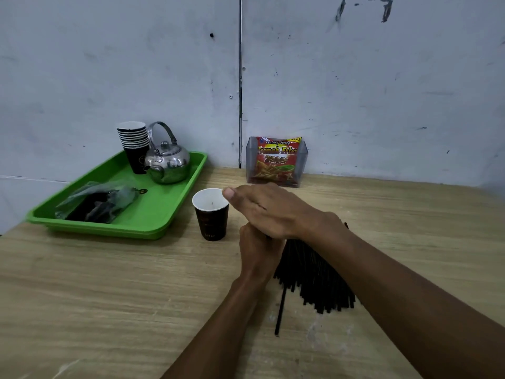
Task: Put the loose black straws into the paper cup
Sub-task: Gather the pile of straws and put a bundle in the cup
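A dark paper cup [211, 214] with a white inside stands upright on the wooden table, holding nothing I can see. Just right of it, a thick bundle of black straws [311, 272] slants down toward the table, its lower ends fanned out. My left hand [258, 253] grips the bundle near its upper end. My right hand [266, 209] lies flat, fingers straight, pressing on the bundle's top ends, its thumb tip beside the cup's rim. One loose black straw [280, 310] sticks out below the bundle onto the table.
A green tray [153, 214] at the back left carries a stack of paper cups [134, 144], a steel kettle [168, 162] and a plastic bag of dark items [98, 203]. A clear holder with a snack packet [276, 161] stands against the wall.
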### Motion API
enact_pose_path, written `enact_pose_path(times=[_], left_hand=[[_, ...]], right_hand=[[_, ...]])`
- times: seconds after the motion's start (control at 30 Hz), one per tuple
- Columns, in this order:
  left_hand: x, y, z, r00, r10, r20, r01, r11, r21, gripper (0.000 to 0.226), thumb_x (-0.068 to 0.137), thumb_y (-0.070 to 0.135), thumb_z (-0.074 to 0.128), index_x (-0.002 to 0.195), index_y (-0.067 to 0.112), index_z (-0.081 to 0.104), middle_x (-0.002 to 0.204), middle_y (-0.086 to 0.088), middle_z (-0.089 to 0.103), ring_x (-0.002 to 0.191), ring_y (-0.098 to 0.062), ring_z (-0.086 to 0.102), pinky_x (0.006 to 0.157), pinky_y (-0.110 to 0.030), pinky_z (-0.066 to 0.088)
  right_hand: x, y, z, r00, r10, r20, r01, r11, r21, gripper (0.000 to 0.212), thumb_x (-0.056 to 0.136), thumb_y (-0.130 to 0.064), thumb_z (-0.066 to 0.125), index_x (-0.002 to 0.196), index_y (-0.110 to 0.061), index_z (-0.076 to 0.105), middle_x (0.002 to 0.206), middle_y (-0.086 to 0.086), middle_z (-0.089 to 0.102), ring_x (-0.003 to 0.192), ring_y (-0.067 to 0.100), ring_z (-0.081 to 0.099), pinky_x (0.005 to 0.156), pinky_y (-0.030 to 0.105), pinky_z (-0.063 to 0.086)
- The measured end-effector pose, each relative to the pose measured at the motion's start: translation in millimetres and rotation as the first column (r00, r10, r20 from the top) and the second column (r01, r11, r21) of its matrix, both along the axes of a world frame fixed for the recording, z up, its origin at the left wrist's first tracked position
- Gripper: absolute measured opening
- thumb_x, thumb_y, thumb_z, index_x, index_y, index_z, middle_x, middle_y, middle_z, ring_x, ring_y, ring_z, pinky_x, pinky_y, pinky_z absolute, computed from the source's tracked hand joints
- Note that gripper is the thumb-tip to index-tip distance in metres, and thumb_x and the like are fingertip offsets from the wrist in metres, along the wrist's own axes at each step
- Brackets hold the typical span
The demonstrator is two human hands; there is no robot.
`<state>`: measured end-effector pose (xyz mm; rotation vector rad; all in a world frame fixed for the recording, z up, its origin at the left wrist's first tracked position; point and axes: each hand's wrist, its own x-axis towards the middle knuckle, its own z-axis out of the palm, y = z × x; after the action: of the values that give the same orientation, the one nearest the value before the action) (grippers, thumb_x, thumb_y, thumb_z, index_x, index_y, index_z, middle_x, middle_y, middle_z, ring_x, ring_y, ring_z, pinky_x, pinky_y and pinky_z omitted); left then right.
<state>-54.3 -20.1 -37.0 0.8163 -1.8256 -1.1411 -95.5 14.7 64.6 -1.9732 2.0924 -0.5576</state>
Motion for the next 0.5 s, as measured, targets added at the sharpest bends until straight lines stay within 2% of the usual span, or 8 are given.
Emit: enact_pose_path(times=[0.07,0.1,0.13,0.17,0.2,0.23,0.3,0.5], left_hand=[[-3,-9,7,0.97,0.138,0.198,-0.152,0.987,0.055,0.042,0.1,0.018,0.034,0.134,0.004,0.053,0.132,-0.016,0.058,0.132,-0.028,0.046,0.111,-0.063,-0.012],[-5,-11,9,0.971,0.178,0.162,-0.189,0.98,0.055,0.041,0.1,0.017,0.035,0.134,0.003,0.052,0.13,-0.014,0.059,0.131,-0.022,0.047,0.112,-0.066,-0.007],[4,-11,-6,0.993,0.116,-0.001,-0.116,0.993,0.018,0.036,0.099,0.013,0.042,0.129,0.001,0.057,0.12,-0.011,0.065,0.12,-0.01,0.056,0.117,-0.055,0.018],[6,-5,-7,0.999,0.04,0.001,-0.04,0.999,-0.009,0.025,0.096,0.009,0.05,0.114,0.0,0.065,0.101,-0.007,0.07,0.098,0.001,0.064,0.1,-0.038,0.045],[13,5,-3,0.99,0.024,-0.137,-0.025,1.0,0.001,0.014,0.093,0.008,0.056,0.095,0.001,0.069,0.08,-0.006,0.071,0.074,0.001,0.065,0.074,-0.032,0.052],[14,5,0,0.969,0.016,-0.247,-0.005,0.999,0.046,0.018,0.093,0.012,0.06,0.079,0.001,0.066,0.065,-0.008,0.067,0.06,-0.007,0.063,0.061,-0.033,0.049],[18,-3,-5,0.942,0.017,-0.335,0.01,0.997,0.078,0.037,0.095,0.025,0.061,0.07,-0.002,0.06,0.056,-0.013,0.063,0.054,-0.023,0.061,0.059,-0.032,0.047],[11,-6,15,0.876,0.097,-0.472,0.009,0.976,0.216,0.04,0.093,0.028,0.064,0.057,0.015,0.053,0.043,-0.005,0.054,0.047,-0.031,0.062,0.052,-0.027,0.047]], right_hand=[[1,-2,-6,0.999,0.006,-0.04,-0.005,0.999,0.035,0.067,0.092,-0.071,0.011,0.121,-0.034,0.059,0.121,-0.001,0.065,0.114,0.024,0.056,0.095,0.048,0.044],[0,-2,-7,0.999,0.025,-0.037,-0.024,1.0,0.015,0.066,0.091,-0.071,0.012,0.122,-0.036,0.06,0.121,-0.005,0.066,0.114,0.022,0.056,0.098,0.049,0.043],[0,1,-7,0.999,0.048,-0.004,-0.048,0.998,-0.033,0.061,0.092,-0.07,0.015,0.117,-0.039,0.061,0.117,-0.011,0.066,0.112,0.018,0.055,0.1,0.05,0.041],[-2,5,-4,0.996,0.056,0.063,-0.05,0.994,-0.096,0.052,0.095,-0.066,0.02,0.114,-0.04,0.061,0.117,-0.015,0.065,0.111,0.014,0.055,0.103,0.05,0.04],[-6,9,-1,0.986,0.041,0.159,-0.014,0.986,-0.164,0.049,0.098,-0.06,0.026,0.118,-0.035,0.063,0.122,-0.012,0.065,0.114,0.012,0.056,0.105,0.048,0.041],[-11,16,1,0.964,0.015,0.267,0.049,0.972,-0.23,0.048,0.1,-0.054,0.03,0.121,-0.026,0.064,0.127,-0.005,0.065,0.115,0.012,0.058,0.103,0.043,0.044],[-25,32,2,0.897,-0.048,0.439,0.216,0.915,-0.342,0.047,0.102,-0.047,0.035,0.114,-0.014,0.066,0.121,0.007,0.068,0.11,0.015,0.062,0.092,0.032,0.05],[-44,65,-42,0.639,-0.196,0.744,0.575,0.764,-0.293,0.039,0.102,-0.045,0.037,0.109,-0.024,0.069,0.101,0.0,0.072,0.103,0.01,0.067,0.092,0.036,0.051]])
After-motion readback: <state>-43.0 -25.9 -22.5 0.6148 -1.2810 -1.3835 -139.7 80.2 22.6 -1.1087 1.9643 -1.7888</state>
